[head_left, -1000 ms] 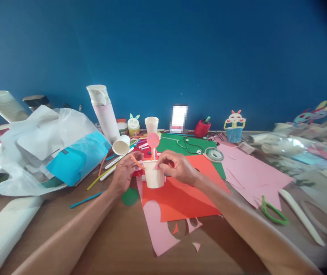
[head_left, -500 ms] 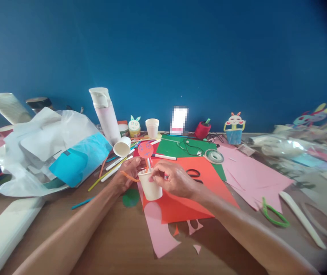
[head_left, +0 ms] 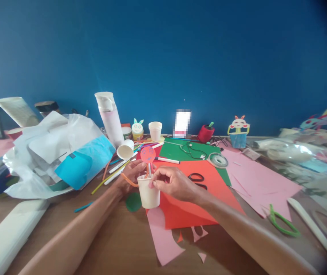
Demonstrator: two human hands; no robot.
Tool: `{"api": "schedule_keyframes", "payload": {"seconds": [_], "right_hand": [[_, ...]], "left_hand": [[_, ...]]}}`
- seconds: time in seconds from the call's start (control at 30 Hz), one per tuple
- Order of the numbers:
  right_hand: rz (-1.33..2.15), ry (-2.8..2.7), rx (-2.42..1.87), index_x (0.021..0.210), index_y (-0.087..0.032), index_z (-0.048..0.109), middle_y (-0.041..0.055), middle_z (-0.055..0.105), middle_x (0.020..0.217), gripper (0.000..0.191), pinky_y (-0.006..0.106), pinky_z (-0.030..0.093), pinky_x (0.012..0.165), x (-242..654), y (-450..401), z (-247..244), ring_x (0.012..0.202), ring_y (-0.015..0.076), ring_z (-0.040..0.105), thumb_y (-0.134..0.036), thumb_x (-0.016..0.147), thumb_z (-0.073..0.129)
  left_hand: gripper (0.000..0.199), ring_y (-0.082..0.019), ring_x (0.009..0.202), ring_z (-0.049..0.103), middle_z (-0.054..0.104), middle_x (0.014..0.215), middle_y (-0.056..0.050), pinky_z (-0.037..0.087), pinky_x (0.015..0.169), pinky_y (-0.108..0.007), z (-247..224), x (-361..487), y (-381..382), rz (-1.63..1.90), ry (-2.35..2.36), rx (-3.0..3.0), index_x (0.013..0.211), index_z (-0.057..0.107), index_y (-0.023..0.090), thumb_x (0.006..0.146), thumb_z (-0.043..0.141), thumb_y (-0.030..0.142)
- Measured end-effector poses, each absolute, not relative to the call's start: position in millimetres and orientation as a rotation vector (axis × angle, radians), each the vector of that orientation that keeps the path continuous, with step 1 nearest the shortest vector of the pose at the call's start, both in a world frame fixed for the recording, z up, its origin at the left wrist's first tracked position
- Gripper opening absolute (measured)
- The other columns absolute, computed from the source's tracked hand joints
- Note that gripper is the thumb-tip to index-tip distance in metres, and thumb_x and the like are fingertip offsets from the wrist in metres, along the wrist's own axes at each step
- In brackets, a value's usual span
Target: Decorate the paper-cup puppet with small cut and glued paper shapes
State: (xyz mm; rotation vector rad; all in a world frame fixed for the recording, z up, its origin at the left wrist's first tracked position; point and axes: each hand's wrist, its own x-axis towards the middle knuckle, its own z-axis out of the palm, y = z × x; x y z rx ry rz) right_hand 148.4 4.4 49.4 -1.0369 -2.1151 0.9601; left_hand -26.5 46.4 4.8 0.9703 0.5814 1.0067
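Hands: near each other, on either side of a tapered, smooth white paper cup, held upright above the near left part of a flat orange sheet. The right hand had thumb and forefinger pinched at the cup's near rim. The left hand was curled at its far left side; its fingertips were partly hidden, so its grip could not be told.

Cup: a round orange-red disc with blue drawn marks stood above the mouth on a pale, narrow stem. A thin, bent orange strip projected from the cup's left side.

Surroundings: black scissor handles formed loops on the orange sheet. A green paper circle lay left of the cup; a curved-edge pink offcut lay nearer the wearer. Behind were a ring-shaped tape roll, a tipped paper cup and a cylindrical bottle. A crumpled, translucent plastic bag sat at left.
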Motion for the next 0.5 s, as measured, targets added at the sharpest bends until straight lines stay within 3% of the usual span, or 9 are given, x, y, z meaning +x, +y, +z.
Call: {"api": "schedule_keyframes", "payload": {"seconds": [0.5], "right_hand": [[1.042, -2.034, -1.159, 0.077, -0.019, 0.061, -0.0008, 0.06, 0.072, 0.013, 0.019, 0.033, 0.051, 142.2, -3.6, 49.7, 0.063, 0.0094, 0.051, -0.018, 0.073, 0.048]], "left_hand": [[0.02, -0.015, 0.057, 0.06, 0.066, 0.067, -0.005, 0.047, 0.056, -0.026, 3.3, -18.8, 45.9, 1.072, 0.623, 0.931, 0.077, 0.063, 0.013, 0.065, 0.065, 0.028]]}}
